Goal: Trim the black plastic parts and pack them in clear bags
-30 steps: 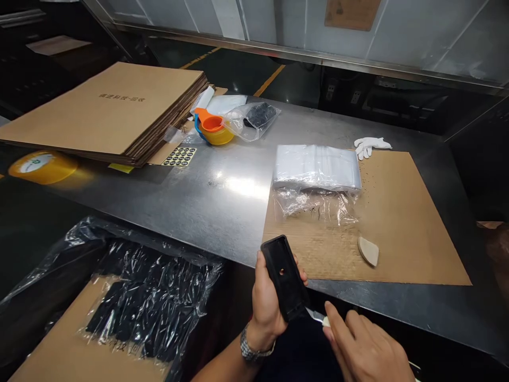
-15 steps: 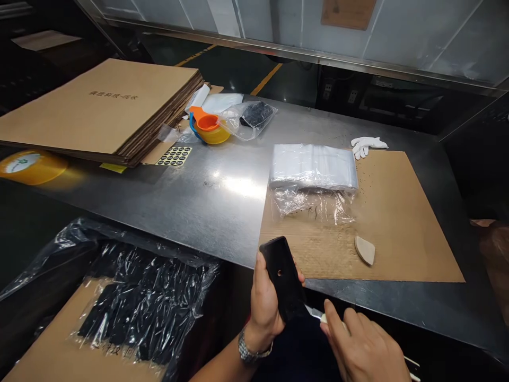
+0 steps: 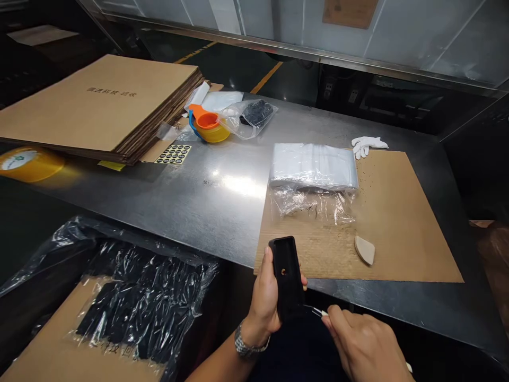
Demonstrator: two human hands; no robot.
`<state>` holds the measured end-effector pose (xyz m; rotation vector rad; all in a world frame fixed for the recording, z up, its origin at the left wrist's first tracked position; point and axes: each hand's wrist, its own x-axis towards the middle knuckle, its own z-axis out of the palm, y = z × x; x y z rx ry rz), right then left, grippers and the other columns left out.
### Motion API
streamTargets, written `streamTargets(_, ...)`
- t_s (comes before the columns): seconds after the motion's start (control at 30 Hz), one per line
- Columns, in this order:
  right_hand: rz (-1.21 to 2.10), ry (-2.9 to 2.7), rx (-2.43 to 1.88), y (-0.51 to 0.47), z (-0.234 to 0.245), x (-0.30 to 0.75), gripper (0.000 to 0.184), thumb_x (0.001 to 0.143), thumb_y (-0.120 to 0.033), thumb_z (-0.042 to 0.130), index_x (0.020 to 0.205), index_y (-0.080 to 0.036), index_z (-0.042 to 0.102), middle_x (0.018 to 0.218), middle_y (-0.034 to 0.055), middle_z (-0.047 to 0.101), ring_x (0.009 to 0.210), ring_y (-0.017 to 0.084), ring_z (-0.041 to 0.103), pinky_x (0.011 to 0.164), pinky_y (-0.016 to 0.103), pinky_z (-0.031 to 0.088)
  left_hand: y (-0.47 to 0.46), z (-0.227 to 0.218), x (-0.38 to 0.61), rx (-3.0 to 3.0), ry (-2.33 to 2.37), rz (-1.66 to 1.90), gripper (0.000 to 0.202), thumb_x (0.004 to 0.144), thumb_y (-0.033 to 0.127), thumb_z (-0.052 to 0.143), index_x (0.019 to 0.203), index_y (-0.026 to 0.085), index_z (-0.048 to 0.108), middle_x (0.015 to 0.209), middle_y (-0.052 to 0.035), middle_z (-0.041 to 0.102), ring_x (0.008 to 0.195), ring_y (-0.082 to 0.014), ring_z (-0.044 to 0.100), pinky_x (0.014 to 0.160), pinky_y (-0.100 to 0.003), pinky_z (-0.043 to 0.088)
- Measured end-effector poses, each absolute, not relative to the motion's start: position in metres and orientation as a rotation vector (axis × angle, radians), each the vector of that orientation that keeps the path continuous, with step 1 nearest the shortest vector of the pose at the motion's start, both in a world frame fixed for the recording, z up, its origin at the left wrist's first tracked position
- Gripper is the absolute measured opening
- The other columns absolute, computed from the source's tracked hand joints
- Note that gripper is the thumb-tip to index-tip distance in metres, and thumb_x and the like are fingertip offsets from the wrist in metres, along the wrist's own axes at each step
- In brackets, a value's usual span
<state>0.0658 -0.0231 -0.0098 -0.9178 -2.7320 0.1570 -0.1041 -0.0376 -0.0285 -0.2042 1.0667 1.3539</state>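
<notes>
A black rectangular hollow part [image 3: 287, 276] with a small hole in its floor is gripped along its sides by my left hand [image 3: 265, 294], upright and leaning slightly. My right hand [image 3: 360, 339] is closed around a knife [image 3: 323, 313] with a pale handle and a thin metal blade. The blade's tip is at the lower right edge of the black part; whether it touches cannot be made out. Beyond my hands, a beige wedge-shaped block [image 3: 365, 250] lies on a cardboard sheet [image 3: 409, 228]. A stack of clear plastic bags [image 3: 314, 167] is on the sheet's far left portion.
Stacked flat cardboard [image 3: 103, 106] covers the table's left end, with a yellow tape roll [image 3: 32, 164] beside it. An orange tape dispenser [image 3: 208, 121], a sticker sheet [image 3: 174, 154] and a white glove [image 3: 368, 146] lie on the metal table [image 3: 191, 207]. Bagged black parts [image 3: 139, 302] fill a box below left.
The black part has turned, so its hollow side faces me more, and has shifted slightly right. The knife has rotated in my right hand, its blade now appearing thinner.
</notes>
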Motion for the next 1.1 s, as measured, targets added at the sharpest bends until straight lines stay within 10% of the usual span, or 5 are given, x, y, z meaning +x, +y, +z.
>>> streamTargets(0.6,0.21,-2.875,-1.007,-0.025,-0.022,0.074,0.042,0.099,-0.029,0.017,0.069,-0.021,0.046,0.039,-0.0053,0.049,0.025,0.012,0.044,0.039,0.027,0.008,-0.042,-0.028,-0.093,0.099,1.298,1.448,0.058,0.081,0.06,0.041,0.079,0.009,0.066,0.057,-0.0074,0.065,0.053,-0.0166,0.059,0.053,-0.027,0.048)
streamTargets(0.8,2.151,-2.164,-1.297,-0.025,-0.04,0.07,0.05,0.093,-0.054,0.023,0.071,-0.019,0.051,0.04,-0.007,0.04,0.03,0.006,0.034,0.036,0.018,0.022,-0.039,-0.03,-0.097,0.068,1.021,1.591,0.062,0.08,0.062,0.041,0.118,0.015,0.052,0.064,-0.0032,0.065,0.056,-0.0158,0.058,0.053,-0.027,0.048)
streamTargets(0.9,2.725,-1.524,-1.042,-0.026,-0.046,0.068,0.054,0.088,-0.061,0.031,0.07,-0.015,0.054,0.038,-0.0078,0.038,0.028,0.003,0.027,0.033,0.016,0.021,-0.034,-0.03,-0.101,-0.022,0.879,1.576,0.056,0.082,0.061,0.039,0.109,0.015,0.057,0.065,-0.0025,0.064,0.055,-0.0142,0.058,0.053,-0.025,0.047)
streamTargets(1.1,1.966,-1.834,-1.142,-0.009,-0.027,0.072,0.036,0.086,-0.053,0.046,0.077,-0.018,0.05,0.055,-0.0049,0.045,0.046,0.007,0.04,0.045,0.019,0.031,-0.03,-0.039,-0.1,-0.198,0.886,1.329,0.055,0.084,0.059,0.035,0.077,0.011,0.063,0.059,-0.005,0.064,0.052,-0.0133,0.059,0.052,-0.023,0.047)
